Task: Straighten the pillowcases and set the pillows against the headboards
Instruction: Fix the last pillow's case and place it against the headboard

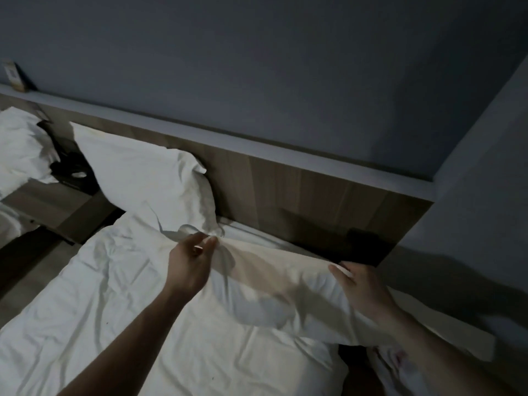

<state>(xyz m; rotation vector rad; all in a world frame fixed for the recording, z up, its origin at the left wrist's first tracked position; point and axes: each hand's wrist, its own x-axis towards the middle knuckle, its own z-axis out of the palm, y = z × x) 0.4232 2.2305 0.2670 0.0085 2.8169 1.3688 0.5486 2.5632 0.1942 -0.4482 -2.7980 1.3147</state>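
A white pillow (274, 287) is lifted a little above the bed, its top edge stretched between my two hands. My left hand (190, 262) pinches the pillowcase's upper left corner. My right hand (360, 284) grips the upper right edge, fingers curled over the fabric. A second white pillow (143, 170) leans upright against the wooden headboard (300, 192) on the left side of this bed. The room is dim.
A rumpled white duvet (114, 304) covers the bed. To the left stands a wooden bedside unit (48, 207) with a dark object, and beyond it a pillow on another bed (20, 147). A wall (471, 218) closes in on the right.
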